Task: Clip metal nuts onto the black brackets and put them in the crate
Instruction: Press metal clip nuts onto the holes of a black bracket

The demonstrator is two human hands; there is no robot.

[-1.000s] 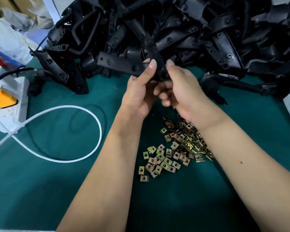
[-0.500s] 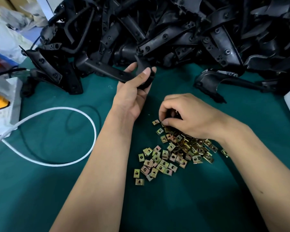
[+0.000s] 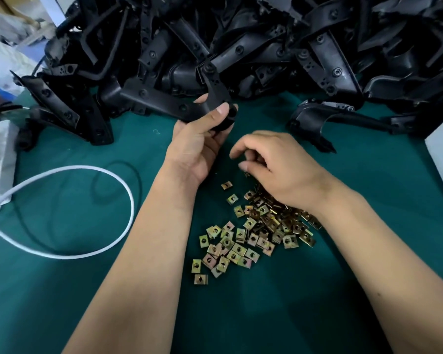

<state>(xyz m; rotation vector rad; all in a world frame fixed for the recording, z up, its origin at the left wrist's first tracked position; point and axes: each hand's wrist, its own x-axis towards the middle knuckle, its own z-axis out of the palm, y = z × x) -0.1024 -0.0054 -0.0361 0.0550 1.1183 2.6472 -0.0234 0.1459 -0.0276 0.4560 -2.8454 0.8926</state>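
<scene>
Bracket [image 3: 164,102] lengthwise leftward, left hand [image 3: 202,139] gripping

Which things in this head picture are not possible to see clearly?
- Head view: whether the right hand pinches a nut; its curled fingers hide the tips.
- Head view: nuts in the pile under the right wrist.
- Head view: the end of the bracket inside the left hand.
- No crate appears in the frame.

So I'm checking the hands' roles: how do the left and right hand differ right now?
The left hand grips a black bracket, raised; the right hand curls low over the nuts, its fingertips hidden. Left is palm-up, right knuckles-up. Both are bare.
</scene>
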